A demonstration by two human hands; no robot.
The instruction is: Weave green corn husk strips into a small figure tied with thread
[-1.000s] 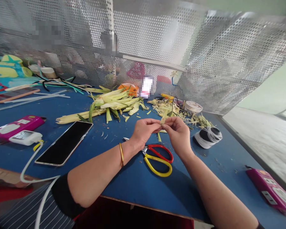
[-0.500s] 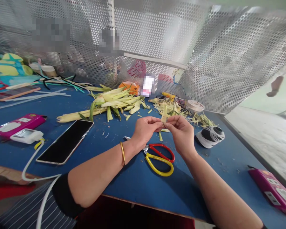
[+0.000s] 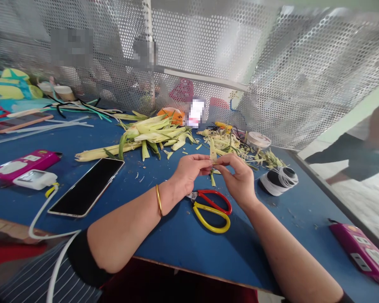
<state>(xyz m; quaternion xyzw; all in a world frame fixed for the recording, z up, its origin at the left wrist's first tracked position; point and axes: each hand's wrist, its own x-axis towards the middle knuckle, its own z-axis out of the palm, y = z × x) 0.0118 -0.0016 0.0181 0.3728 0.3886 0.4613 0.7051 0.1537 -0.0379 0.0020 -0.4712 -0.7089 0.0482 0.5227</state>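
A small pale piece of corn husk stands upright between my fingertips. My left hand pinches its lower end from the left, a gold bangle on the wrist. From the right, my right hand closes thumb and forefinger on the same end. Below the hands lie scissors with one red and one yellow handle; my left wrist hides most of their blades. Beyond my hands is a heap of green and pale corn husks, and a pile of thin shreds lies just behind the held piece.
A phone and a magenta power strip with a white plug and cable lie left. Right are a spool of white cord and another magenta strip. A perforated metal screen borders the table's back. A person is at far right.
Both hands stay together at the husk piece, which has shifted slightly left since half a second ago. My left wrist has turned a little. A person has come into view at the right.
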